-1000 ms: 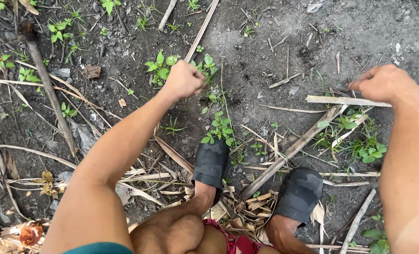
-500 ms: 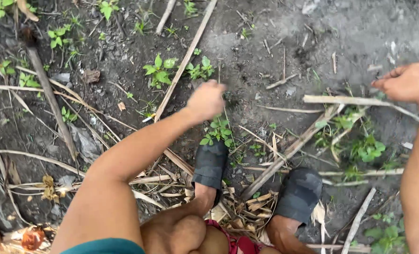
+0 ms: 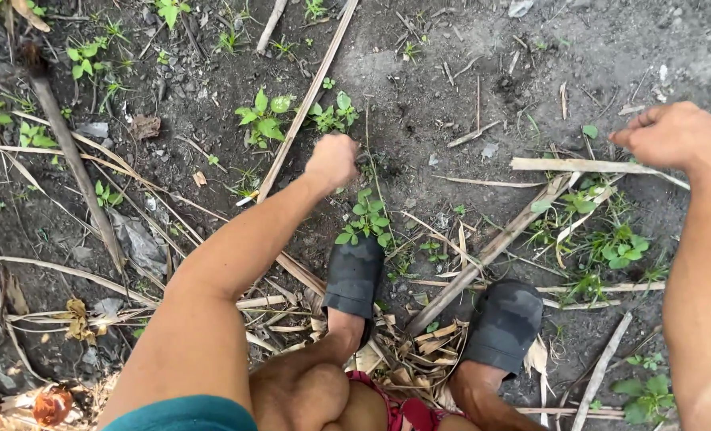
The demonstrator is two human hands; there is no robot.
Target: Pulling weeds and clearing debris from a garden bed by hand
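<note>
Since half a second ago: left hand (image 3: 331, 162) has drawn slightly left and nearer, off the patch of dark soil; right hand (image 3: 671, 134) little changed, far right.

Ground (image 3: 451, 64): dark damp soil, littered with dry stalks.

Long dry stalk (image 3: 304, 104) runs from far centre down to just beside the left hand.

Two black shoes (image 3: 355, 275) near centre, toes pointing far.

Left hand closed in a fist, knuckles up; whether it grips anything, cannot tell. Right hand loosely curled, fingers half bent, nothing visibly held, over a pale split stalk (image 3: 579, 166).

Small weed (image 3: 367, 219) sits just below the left fist, by the left shoe toe. Judgement: light, soft, tears easily; best held low at the stem base.
</note>
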